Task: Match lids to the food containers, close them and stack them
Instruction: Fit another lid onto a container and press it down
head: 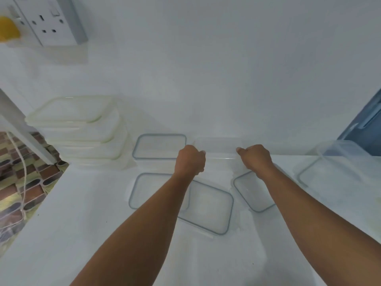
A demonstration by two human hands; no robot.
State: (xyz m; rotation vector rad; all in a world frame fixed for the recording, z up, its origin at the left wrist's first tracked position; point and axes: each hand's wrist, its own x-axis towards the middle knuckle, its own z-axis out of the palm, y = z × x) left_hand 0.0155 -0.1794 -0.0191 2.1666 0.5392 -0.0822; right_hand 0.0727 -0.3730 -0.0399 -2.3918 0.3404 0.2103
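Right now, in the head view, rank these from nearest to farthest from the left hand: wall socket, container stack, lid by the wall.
1. Lid by the wall, just left of the left hand.
2. Container stack, farther left.
3. Wall socket, far upper left.

Plain white wall (226, 58) across the far side. Double socket (47, 21) far left on the wall, grey vertical strip (74, 19) just right of it. Blurred yellow object (8, 27) at left edge beside socket; can't tell what. White bench (82, 213) near, running up to wall. Left of bench: patterned tile floor (18, 178), brick reds, browns, greens. White cable (22, 168) hanging over floor. White slanted bar (26, 135) above tiles. Blue-grey panel (367, 124) at far right edge. Soft even light, faint shadows.
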